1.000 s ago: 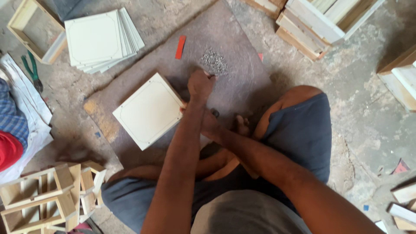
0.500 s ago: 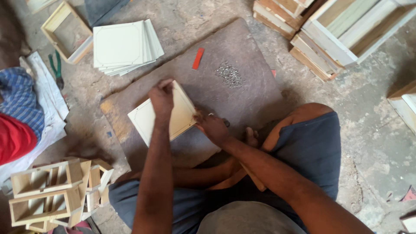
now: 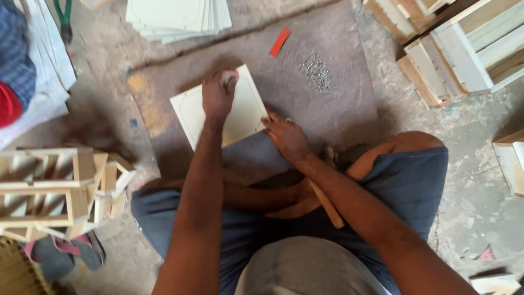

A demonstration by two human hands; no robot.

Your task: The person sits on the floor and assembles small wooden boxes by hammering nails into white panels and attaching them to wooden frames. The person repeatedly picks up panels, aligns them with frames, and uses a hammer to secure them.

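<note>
A pale square wooden panel (image 3: pixel 243 112) lies flat on a dark mat (image 3: pixel 327 117) in front of my crossed legs. My left hand (image 3: pixel 217 97) rests on the panel's top edge, its fingertips pinched on a small grey nail (image 3: pixel 226 81). At the panel's right corner, my right hand (image 3: pixel 286 137) grips the edge with its fingers. A wooden handle (image 3: pixel 329 206) lies across my lap under the right forearm. A small heap of grey nails (image 3: pixel 315 71) sits on the mat to the right of the panel.
A red strip (image 3: pixel 279 42) lies on the mat. A stack of pale panels (image 3: pixel 174 16) sits at the top. Wooden frames (image 3: pixel 447 43) are piled top right, slatted wooden boxes (image 3: pixel 60 186) at left, cloth (image 3: pixel 22 71) and green pliers (image 3: pixel 64 19) top left.
My left hand came from the nail heap back to the panel and now sits pinched on its top edge. My right hand stays at the panel's right corner.
</note>
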